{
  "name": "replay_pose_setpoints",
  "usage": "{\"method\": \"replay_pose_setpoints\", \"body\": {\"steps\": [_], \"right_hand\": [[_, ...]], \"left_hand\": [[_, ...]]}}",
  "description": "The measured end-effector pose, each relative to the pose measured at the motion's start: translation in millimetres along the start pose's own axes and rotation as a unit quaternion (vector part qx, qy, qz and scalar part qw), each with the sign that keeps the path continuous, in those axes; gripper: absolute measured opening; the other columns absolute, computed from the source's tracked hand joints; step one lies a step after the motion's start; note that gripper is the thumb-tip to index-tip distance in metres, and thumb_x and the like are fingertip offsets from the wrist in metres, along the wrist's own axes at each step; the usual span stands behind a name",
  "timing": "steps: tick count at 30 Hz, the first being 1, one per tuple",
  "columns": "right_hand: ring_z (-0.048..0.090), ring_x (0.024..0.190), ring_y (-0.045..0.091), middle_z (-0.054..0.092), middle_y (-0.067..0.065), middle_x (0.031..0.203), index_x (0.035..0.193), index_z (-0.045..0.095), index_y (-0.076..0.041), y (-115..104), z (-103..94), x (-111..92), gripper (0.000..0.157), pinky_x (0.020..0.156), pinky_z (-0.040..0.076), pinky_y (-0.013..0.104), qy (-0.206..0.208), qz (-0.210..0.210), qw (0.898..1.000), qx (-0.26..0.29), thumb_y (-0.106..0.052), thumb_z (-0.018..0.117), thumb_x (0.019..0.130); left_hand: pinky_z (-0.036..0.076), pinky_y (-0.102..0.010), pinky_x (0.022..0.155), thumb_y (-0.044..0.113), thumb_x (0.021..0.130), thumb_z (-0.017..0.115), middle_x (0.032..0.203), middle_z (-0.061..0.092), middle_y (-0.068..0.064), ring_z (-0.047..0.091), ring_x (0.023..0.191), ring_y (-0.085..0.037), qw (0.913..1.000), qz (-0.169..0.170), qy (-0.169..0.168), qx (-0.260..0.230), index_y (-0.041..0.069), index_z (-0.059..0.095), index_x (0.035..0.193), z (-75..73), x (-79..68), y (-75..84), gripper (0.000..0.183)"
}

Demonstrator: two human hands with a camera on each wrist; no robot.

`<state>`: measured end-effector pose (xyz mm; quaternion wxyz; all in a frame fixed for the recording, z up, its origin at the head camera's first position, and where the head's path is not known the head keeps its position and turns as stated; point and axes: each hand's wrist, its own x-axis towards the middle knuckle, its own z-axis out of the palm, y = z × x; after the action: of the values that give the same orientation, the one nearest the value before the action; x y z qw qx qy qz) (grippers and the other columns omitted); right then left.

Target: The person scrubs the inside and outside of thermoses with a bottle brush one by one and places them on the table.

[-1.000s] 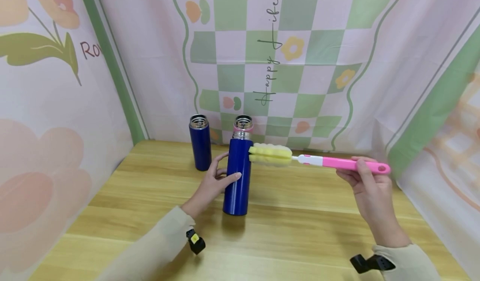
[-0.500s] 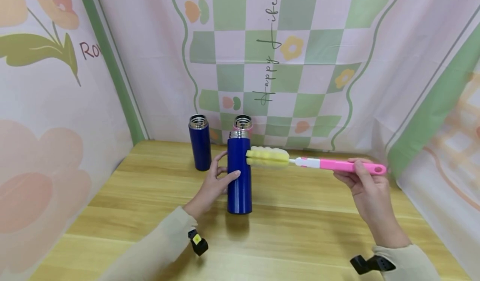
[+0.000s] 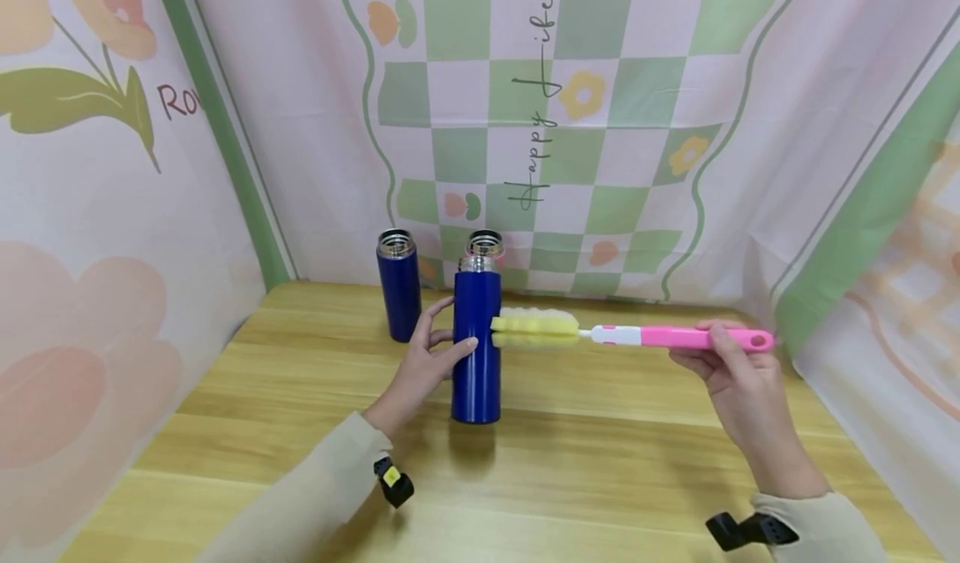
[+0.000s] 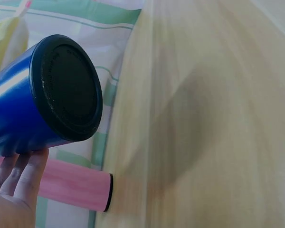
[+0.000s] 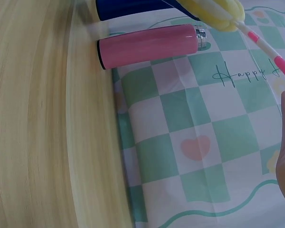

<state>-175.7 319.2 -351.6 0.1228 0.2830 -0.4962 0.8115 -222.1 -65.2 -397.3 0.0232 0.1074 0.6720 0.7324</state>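
Note:
My left hand grips a blue thermos bottle round its side, lidless with a bare steel neck. The bottle is upright in the head view and off the table; its black base shows in the left wrist view. In my right hand is a bottle brush, its pink and white handle pinched near the end. The brush's yellow and white sponge head lies level, its tip at the right side of the blue bottle, seemingly touching the outer wall.
Another lidless blue bottle stands at the back left of the wooden table. A pink bottle stands behind the held one, mostly hidden in the head view. Patterned cloth hangs behind the table.
The held bottle has gone from a slight lean to upright and risen a little. The brush head has moved down along the bottle's side.

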Motion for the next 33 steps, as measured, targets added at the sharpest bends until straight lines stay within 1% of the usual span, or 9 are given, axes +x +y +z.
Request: {"method": "replay_pose_setpoints", "body": {"steps": [2,6,9,13,17,23,24,27,33], "right_hand": [[0.072,0.094,0.026,0.069,0.019,0.103,0.111,0.063,0.01,-0.6,-0.1,-0.8,0.03,0.086,0.054,0.035,-0.005,0.003,1.0,-0.006,0.002,0.034,0.107],[0.071,0.096,0.03,0.068,0.022,0.104,0.112,0.06,0.016,-0.1,-2.3,-2.5,0.031,0.086,0.054,0.037,-0.035,0.008,0.999,0.033,0.008,0.03,0.105],[0.071,0.097,0.029,0.068,0.02,0.104,0.111,0.061,0.013,0.2,-5.0,-4.1,0.032,0.085,0.055,0.037,-0.057,0.017,0.998,0.023,0.01,0.03,0.105],[0.072,0.095,0.024,0.069,0.015,0.103,0.11,0.065,0.006,-0.1,-7.6,-5.2,0.034,0.083,0.055,0.034,-0.073,0.026,0.997,-0.026,0.009,0.031,0.105],[0.071,0.095,0.026,0.067,0.018,0.104,0.111,0.061,0.012,0.8,-7.9,-4.4,0.033,0.084,0.055,0.035,-0.085,0.021,0.996,-0.007,0.011,0.029,0.104],[0.071,0.098,0.026,0.067,0.017,0.106,0.113,0.062,0.01,1.9,-6.4,-3.5,0.033,0.086,0.054,0.035,-0.078,0.016,0.997,0.006,0.009,0.03,0.105],[0.071,0.098,0.027,0.067,0.018,0.106,0.113,0.06,0.012,2.1,-6.0,-3.4,0.032,0.086,0.054,0.036,-0.076,0.013,0.997,0.019,0.01,0.029,0.105],[0.071,0.098,0.03,0.066,0.022,0.106,0.114,0.057,0.016,3.1,-6.0,-3.9,0.03,0.086,0.054,0.037,-0.056,0.007,0.998,0.041,0.01,0.029,0.105],[0.071,0.096,0.03,0.064,0.022,0.104,0.114,0.057,0.017,1.8,-4.4,-5.1,0.029,0.085,0.055,0.035,-0.015,0.001,1.0,0.027,0.008,0.031,0.105]], "left_hand": [[0.058,-0.046,0.076,0.027,0.093,0.074,0.125,0.06,-0.019,0.066,0.105,-0.033,0.9999,0.01,0.011,0.002,0.038,0.035,0.15,-0.5,1.8,1.7,0.07],[0.058,-0.046,0.074,0.026,0.093,0.074,0.124,0.062,-0.02,0.066,0.103,-0.033,0.9992,0.02,0.034,0.002,0.039,0.036,0.149,-2.0,4.0,5.7,0.069],[0.058,-0.048,0.077,0.026,0.094,0.073,0.128,0.06,-0.02,0.065,0.106,-0.034,0.9988,0.018,0.044,-0.008,0.039,0.035,0.15,-4.0,4.4,7.9,0.069],[0.056,-0.051,0.082,0.03,0.095,0.071,0.133,0.058,-0.019,0.064,0.111,-0.035,0.9989,0.009,0.043,-0.019,0.039,0.034,0.151,-7.5,3.9,8.1,0.068],[0.054,-0.052,0.087,0.034,0.096,0.069,0.136,0.056,-0.02,0.062,0.115,-0.035,0.9995,-0.002,0.023,-0.023,0.038,0.031,0.152,-9.6,1.7,6.0,0.068],[0.053,-0.052,0.089,0.035,0.098,0.064,0.134,0.058,-0.019,0.062,0.115,-0.034,0.9997,-0.013,-0.009,-0.017,0.039,0.03,0.153,-7.8,-1.6,2.4,0.064],[0.053,-0.052,0.089,0.035,0.099,0.063,0.133,0.059,-0.018,0.063,0.114,-0.033,0.9997,-0.017,-0.011,-0.014,0.039,0.03,0.153,-7.1,-1.8,2.1,0.063],[0.052,-0.053,0.091,0.035,0.099,0.061,0.13,0.061,-0.018,0.064,0.111,-0.033,0.9993,-0.032,-0.015,-0.011,0.04,0.03,0.153,-4.9,-3.3,1.1,0.062],[0.05,-0.055,0.094,0.037,0.099,0.058,0.133,0.057,-0.02,0.062,0.114,-0.036,0.9984,-0.047,-0.032,-0.006,0.037,0.029,0.154,-1.9,-6.0,0.8,0.062]]}}
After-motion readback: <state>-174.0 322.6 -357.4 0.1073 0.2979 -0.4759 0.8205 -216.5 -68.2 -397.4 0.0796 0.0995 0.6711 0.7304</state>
